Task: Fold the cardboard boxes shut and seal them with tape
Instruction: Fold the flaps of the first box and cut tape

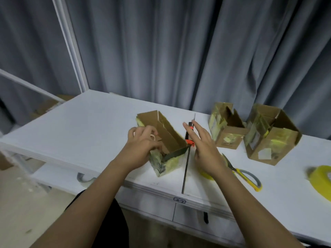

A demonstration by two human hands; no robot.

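An open cardboard box [167, 135] with yellow tape on its lower sides stands near the table's front edge, its flaps raised. My left hand [143, 145] curls over the box's near left flap and grips it. Just right of the box my right hand [204, 147] hovers with fingers spread, holding nothing. Two more open boxes stand at the right: a smaller one [226, 127] and a larger one [270, 135], both patched with yellow tape. A roll of yellow tape [321, 182] lies at the far right edge. Part of another yellow roll [206, 174] shows under my right wrist.
Yellow-handled scissors [245, 174] lie right of my right forearm. A black bar clamp with orange jaws [188, 142] runs along the seam between two white table tops [80, 126]. Grey curtains hang behind. Cardboard lies on the floor at left.
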